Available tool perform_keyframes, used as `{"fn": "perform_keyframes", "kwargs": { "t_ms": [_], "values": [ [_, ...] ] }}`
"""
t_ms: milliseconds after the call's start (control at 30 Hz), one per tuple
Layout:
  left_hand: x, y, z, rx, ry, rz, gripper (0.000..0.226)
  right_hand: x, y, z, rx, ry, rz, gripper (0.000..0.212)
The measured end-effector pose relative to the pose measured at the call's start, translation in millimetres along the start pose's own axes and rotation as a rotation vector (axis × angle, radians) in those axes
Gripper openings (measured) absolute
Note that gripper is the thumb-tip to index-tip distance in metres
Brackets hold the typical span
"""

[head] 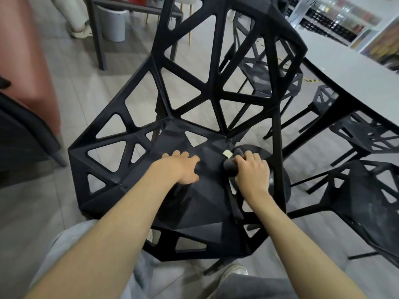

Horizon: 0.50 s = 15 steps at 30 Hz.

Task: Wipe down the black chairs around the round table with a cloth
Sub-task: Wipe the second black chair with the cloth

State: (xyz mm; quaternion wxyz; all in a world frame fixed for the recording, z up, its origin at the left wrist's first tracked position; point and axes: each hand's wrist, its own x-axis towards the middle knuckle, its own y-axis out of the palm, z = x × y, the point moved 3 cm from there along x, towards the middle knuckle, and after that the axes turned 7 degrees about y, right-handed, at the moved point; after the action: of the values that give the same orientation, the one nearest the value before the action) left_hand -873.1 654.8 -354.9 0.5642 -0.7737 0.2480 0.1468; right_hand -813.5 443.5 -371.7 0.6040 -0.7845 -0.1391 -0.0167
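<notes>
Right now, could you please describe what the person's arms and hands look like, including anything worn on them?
Both forearms are bare right up to the bottom of the frame; no sleeves show. The left hand and the right hand are ungloved, and no watch, bracelet or ring is visible on either. Below the arms, the person wears light grey trousers and a whitish shoe.

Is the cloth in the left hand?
No, the dark cloth is bunched in the right hand; the left hand lies flat on the chair seat.
</notes>
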Motion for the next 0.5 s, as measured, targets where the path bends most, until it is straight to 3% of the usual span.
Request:
{"fn": "perform_keyframes", "kwargs": {
  "t_ms": [267,500],
  "values": [
    [0.8,-0.8,1.4,-0.014,0.006,0.004,0.064,-47.3,-3.5,-8.9,0.075,0.022,0.042,0.029],
    [-0.5,0.6,4.5,-0.007,-0.016,0.012,0.062,40.0,2.8,19.3,0.155,0.063,0.005,0.023]
  ]
}}
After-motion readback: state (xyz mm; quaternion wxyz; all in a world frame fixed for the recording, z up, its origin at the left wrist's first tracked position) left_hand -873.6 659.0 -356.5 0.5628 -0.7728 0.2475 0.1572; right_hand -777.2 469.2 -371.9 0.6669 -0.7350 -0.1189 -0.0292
